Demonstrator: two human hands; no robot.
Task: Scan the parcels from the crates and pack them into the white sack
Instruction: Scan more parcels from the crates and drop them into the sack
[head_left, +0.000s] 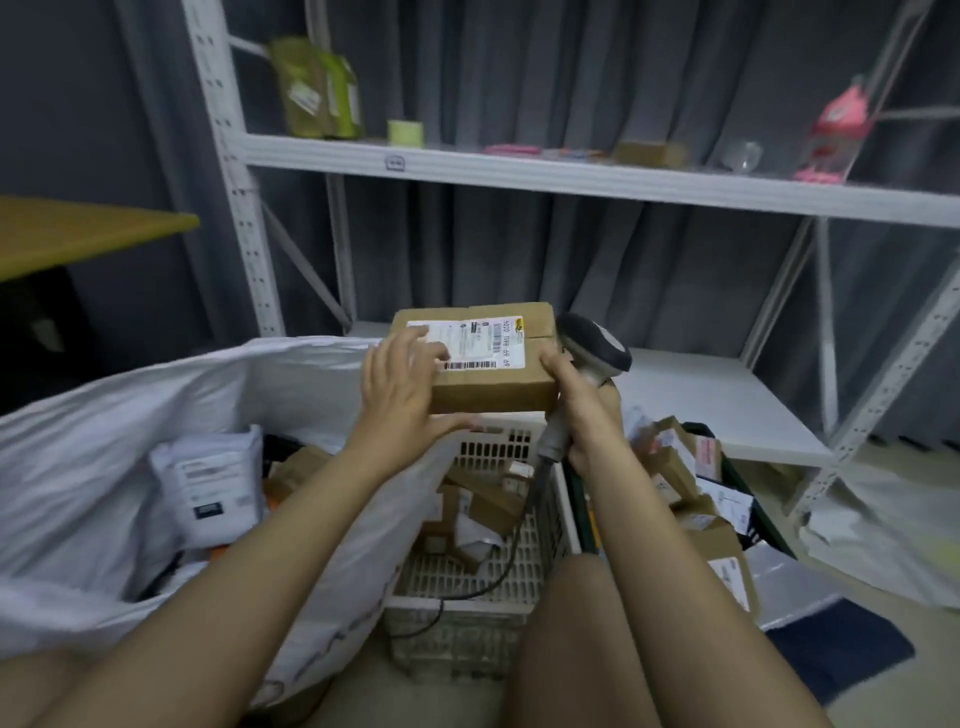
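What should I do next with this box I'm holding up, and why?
Probably swing the cardboard box left and lower it into the white sack. Both hands hold it above the white crate, the right hand also gripping the scanner, and the sack gapes open beside it.

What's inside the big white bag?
Inside the white sack you can see a white mailer bag and a brown parcel. Anything lower down is covered by the sack's folds.

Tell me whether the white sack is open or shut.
Open. The white sack gapes at its mouth, with a grey mailer visible lying inside it.
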